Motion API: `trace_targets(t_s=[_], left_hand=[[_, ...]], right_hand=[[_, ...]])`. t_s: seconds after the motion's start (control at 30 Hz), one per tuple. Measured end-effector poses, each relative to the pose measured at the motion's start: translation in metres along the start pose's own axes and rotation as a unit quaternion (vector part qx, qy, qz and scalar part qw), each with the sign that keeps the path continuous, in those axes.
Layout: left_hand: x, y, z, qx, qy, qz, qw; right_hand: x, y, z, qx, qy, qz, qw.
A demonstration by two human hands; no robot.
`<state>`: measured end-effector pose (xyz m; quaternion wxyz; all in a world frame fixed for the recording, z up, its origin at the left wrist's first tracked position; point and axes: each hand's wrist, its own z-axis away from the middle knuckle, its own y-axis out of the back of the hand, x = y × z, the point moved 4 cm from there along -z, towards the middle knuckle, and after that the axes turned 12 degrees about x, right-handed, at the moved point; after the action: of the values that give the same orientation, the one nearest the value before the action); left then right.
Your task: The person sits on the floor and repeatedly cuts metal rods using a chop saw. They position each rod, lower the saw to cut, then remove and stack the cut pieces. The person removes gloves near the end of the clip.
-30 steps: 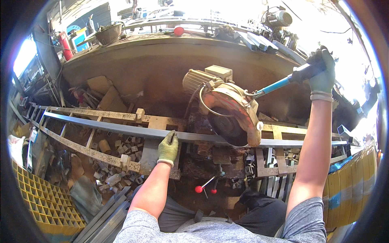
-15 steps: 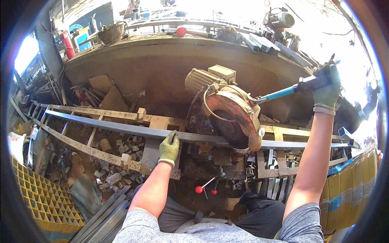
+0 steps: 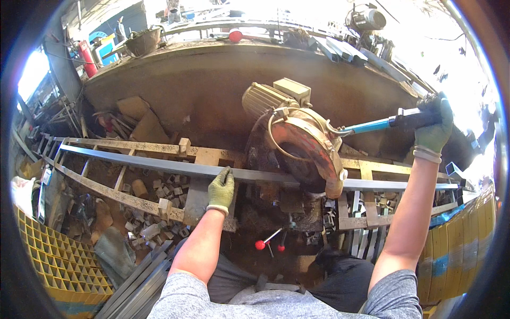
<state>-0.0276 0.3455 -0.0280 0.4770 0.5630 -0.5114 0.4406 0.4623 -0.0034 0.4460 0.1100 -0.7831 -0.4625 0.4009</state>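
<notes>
We were standing at a rusty steel frame bench (image 3: pixel 159 148) in a messy open workshop, with a wide dirt-brown slab (image 3: pixel 212 90) running across behind it and bright daylight washing out the far side. The ground under the frame was covered in short metal offcuts (image 3: pixel 154 186), and a yellow plastic grid crate (image 3: pixel 48 255) sat down at our lower left. Further back on the left there was a red fire extinguisher (image 3: pixel 86 57) standing upright near a blue sign, too small to make out, plus a dark bowl-shaped pan (image 3: pixel 142 41) up on the slab edge and a red ball-shaped thing (image 3: pixel 235 35) a bit to its right. On the lower right was a yellow barrier with blue stripes (image 3: pixel 451 250). The long grey steel bar (image 3: pixel 159 166) lay flat across the frame, running from far left under the chop saw (image 3: pixel 303 143) and out to the right. Our left hand (image 3: pixel 221 189), in a green glove, was pressed flat on top of the bar just left of the saw, fingers laid over it rather than wrapped round. Our right hand (image 3: pixel 433 127), also gloved, was closed tight around the black grip of the saw's blue handle (image 3: pixel 372 126), raised up high on the right, with the orange blade guard sitting right down over the bar. Two little red-knobbed levers (image 3: pixel 260 244) stuck out below the saw, near our knees.
</notes>
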Motion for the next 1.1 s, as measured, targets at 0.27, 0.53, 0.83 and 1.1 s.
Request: trace_targets(t_s=[0.27,0.53,0.83,1.1], left_hand=[[0.0,0.0,0.001,-0.022,0.015,0.005,1.0],[0.012,-0.001,0.003,-0.016,0.031,0.004,0.999],[0.016,-0.001,0.004,-0.018,0.037,0.01,0.999],[0.02,-0.001,0.004,-0.012,0.029,0.003,1.0]], right_hand=[[-0.003,0.014,0.0,0.0,-0.027,-0.039,0.999],[-0.005,0.029,-0.011,-0.057,-0.068,-0.061,0.994],[-0.007,0.048,-0.017,-0.038,-0.058,-0.046,0.997],[-0.007,0.024,0.004,-0.059,-0.029,-0.04,0.997]])
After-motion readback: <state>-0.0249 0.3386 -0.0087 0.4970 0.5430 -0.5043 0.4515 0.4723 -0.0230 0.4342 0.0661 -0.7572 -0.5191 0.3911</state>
